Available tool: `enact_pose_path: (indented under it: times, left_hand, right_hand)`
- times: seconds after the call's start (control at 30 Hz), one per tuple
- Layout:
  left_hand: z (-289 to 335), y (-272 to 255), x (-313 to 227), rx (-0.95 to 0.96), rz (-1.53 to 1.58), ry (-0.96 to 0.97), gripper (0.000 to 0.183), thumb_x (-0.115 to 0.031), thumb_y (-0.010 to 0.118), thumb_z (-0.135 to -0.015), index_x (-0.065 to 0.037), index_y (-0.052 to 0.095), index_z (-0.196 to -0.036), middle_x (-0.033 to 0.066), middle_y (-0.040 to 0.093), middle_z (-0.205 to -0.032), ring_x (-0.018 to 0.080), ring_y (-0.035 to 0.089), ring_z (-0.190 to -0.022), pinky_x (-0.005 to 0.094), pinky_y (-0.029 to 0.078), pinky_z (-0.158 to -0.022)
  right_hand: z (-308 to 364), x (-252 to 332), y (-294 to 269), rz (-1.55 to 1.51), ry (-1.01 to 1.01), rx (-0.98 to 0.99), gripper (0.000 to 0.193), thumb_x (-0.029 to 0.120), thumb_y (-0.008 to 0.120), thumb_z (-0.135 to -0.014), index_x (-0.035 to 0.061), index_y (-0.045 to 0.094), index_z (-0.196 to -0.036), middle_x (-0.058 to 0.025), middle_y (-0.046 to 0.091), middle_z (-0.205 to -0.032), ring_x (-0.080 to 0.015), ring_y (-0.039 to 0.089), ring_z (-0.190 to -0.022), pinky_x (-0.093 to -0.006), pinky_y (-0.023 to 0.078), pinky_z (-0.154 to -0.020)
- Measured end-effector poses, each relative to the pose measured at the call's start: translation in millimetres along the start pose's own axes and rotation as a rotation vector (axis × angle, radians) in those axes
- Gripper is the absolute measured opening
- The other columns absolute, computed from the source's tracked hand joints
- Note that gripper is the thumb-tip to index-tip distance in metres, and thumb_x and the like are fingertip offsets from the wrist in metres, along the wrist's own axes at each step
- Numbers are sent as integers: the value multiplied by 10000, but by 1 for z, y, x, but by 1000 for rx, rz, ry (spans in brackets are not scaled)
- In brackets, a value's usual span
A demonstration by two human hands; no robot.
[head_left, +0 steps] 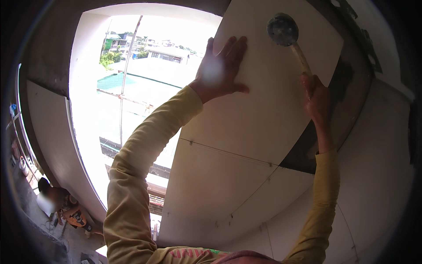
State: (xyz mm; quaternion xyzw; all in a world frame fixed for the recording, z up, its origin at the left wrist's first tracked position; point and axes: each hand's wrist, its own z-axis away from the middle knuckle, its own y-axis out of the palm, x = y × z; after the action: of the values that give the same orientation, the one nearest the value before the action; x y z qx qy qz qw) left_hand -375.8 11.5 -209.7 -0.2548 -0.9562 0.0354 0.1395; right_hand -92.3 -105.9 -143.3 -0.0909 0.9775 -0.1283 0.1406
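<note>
A rubber mallet (282, 30) with a dark round head and a pale wooden handle is in my right hand (315, 97), fingers wrapped round the handle's lower end. Its head lies over the upper part of a large pale tile (259, 83); whether it touches the surface I cannot tell. My left hand (222, 66) is spread against the tile's left edge, next to the window opening, with nothing in it. Below this tile, more pale tiles (215, 180) cover the wall, with small clips or spacers (271, 164) along their joints.
Bare dark wall (303, 149) borders the tile on its right. At left is a bright window opening (132, 79) with a pole (127, 66) outside and buildings beyond. Another person (72, 211) is far below at the lower left, near a pale wall panel (57, 127).
</note>
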Motion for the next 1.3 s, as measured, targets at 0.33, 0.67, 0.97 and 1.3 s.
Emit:
enact_pose_path:
  times: [0.33,0.67,0.97,1.3]
  left_hand:
    - [3,4,-2,-5,-68,-12,1158,-806,641,-720,-81,314,-1562,74,216,-1665,257,271,-1506,678,208,-1144]
    - [-2,3,0,2,-119,-23,1186,-833,641,-691,-104,314,-1567,44,247,-1655,234,291,-1499,676,237,-1145]
    - [2,8,-4,8,-195,-34,1196,-795,696,-676,-113,297,-1574,34,258,-1653,230,285,-1505,670,237,-1149]
    - [2,9,-9,-12,-84,-41,1164,-760,700,-707,-119,277,-1582,22,260,-1652,210,261,-1515,656,214,-1169]
  right_hand:
    - [12,1,6,-47,-21,-59,474,462,520,-1032,5,628,-969,-159,584,-671,-411,628,-636,-487,473,-559]
    - [19,-30,13,-34,203,79,523,507,480,-1040,18,649,-961,-126,593,-666,-328,569,-557,-387,492,-578]
    - [54,-81,-9,-231,531,-58,658,618,473,-1002,-8,636,-885,-122,565,-663,-271,584,-591,-405,460,-580]
    - [74,-118,-20,-453,347,-359,532,511,514,-1030,17,582,-845,-68,484,-643,-227,469,-528,-364,401,-522]
